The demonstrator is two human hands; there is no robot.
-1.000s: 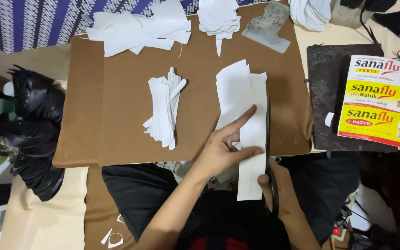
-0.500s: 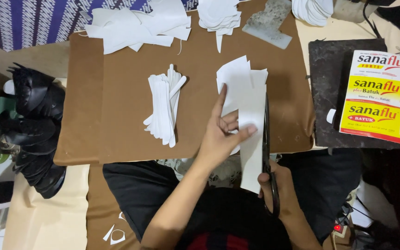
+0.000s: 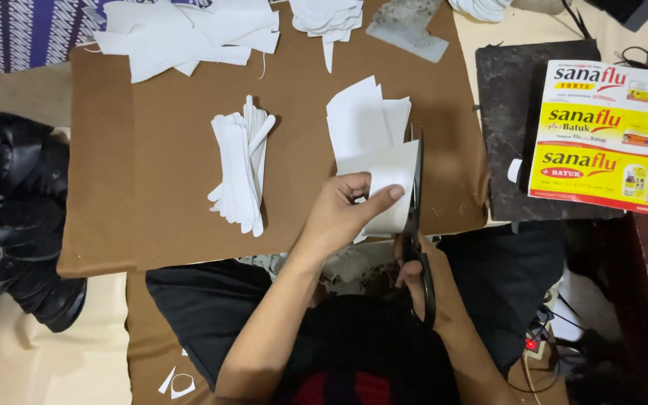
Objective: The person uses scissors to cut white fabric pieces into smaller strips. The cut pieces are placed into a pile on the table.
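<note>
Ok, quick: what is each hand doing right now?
Left hand: closed on the white sheet, thumb on top.
Right hand: closed in the handles of the black scissors, blades along the sheet's edge.

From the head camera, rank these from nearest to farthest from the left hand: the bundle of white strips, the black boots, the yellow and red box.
From the left hand:
1. Bundle of white strips, just left on the brown board.
2. Yellow and red box, far right.
3. Black boots, far left edge.

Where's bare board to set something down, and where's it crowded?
Free: brown board left of the strip stack, below the top white scraps. Crowded: right side, where the left hand holds white sheets against scissors in the right hand.
</note>
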